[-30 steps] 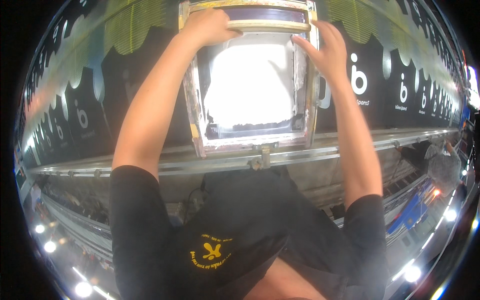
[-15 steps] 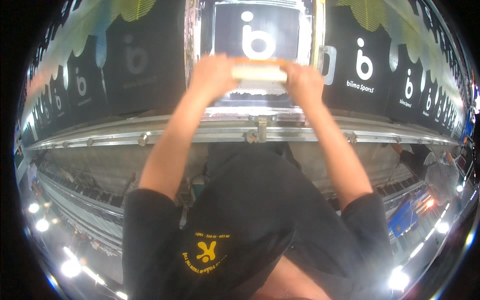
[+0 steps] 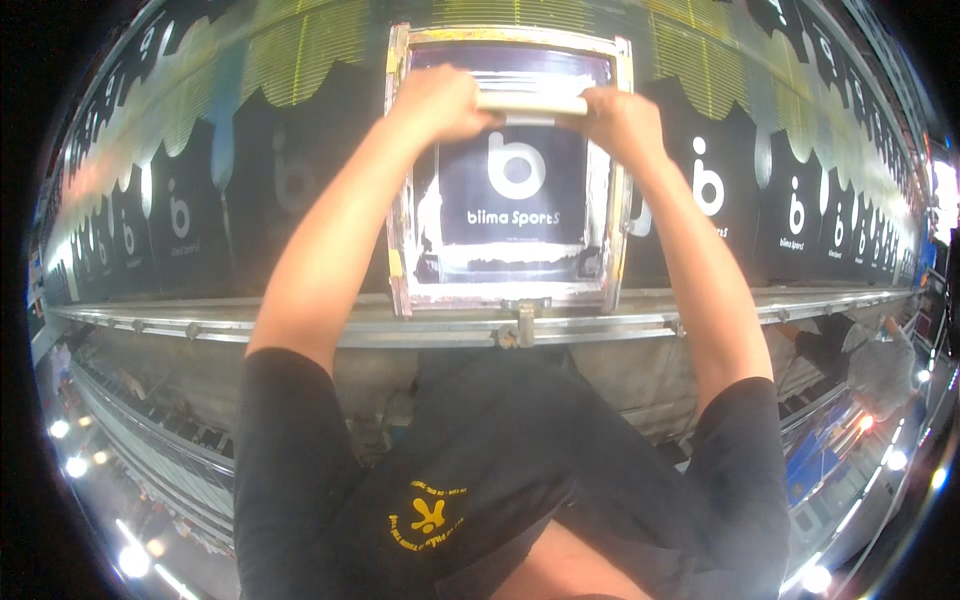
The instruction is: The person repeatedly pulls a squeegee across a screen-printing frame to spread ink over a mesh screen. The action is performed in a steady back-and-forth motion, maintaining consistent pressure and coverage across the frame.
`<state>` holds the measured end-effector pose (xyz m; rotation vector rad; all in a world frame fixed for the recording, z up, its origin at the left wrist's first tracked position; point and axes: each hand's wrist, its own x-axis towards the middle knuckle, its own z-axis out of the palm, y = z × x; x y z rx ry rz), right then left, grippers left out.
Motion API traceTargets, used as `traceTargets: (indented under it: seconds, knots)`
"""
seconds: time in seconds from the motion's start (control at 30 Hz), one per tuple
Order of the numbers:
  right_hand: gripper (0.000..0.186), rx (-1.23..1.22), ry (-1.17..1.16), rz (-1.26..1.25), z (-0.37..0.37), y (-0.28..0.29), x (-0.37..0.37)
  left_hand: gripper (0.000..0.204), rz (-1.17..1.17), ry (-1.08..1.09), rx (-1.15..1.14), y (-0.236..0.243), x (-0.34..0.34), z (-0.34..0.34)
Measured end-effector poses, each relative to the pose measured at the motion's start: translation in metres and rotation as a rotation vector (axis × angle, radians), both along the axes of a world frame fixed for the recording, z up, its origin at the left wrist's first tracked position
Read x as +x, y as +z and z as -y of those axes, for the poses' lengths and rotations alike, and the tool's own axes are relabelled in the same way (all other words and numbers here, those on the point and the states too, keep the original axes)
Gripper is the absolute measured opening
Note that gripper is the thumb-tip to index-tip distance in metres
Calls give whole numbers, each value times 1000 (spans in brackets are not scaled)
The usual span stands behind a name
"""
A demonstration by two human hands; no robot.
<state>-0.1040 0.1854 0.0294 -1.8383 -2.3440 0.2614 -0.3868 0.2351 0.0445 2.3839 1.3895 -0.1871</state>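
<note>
Both arms stretch forward over a framed printing screen (image 3: 398, 235) with white ink streaks on its mesh. My left hand (image 3: 440, 102) and my right hand (image 3: 624, 124) are wrapped round the two ends of a pale squeegee (image 3: 533, 103). The squeegee lies crosswise near the far end of the frame; its blade edge is hard to see. Below it, a white logo and lettering show on the dark mesh area (image 3: 513, 205). A metal clamp (image 3: 523, 310) sits at the frame's near edge.
Black cut fabric pieces (image 3: 790, 195) with white logos lie in a row on the long table to both sides. A metal rail (image 3: 400, 332) runs along the near edge. Another person (image 3: 875, 360) is at the far right. Bright lamps (image 3: 135, 560) show at the lower left.
My hands have pushed the squeegee from near the frame's close end to its far end, uncovering the lettering. The view has shifted, so more of the frame shows.
</note>
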Motion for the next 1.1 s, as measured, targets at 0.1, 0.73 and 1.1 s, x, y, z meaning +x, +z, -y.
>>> traceTargets:
  seconds: [0.1, 0.73, 1.1]
  knots:
    - [43, -147, -97, 52, -59, 2, -6, 56, -14, 17, -5, -17, 8, -59]
    - [13, 239, -28, -49, 213, -41, -29, 29, 189, 7, 116, -53, -25, 217]
    - [47, -41, 12, -4, 75, 6, -12, 49, -31, 4, -231, 19, -5, 68]
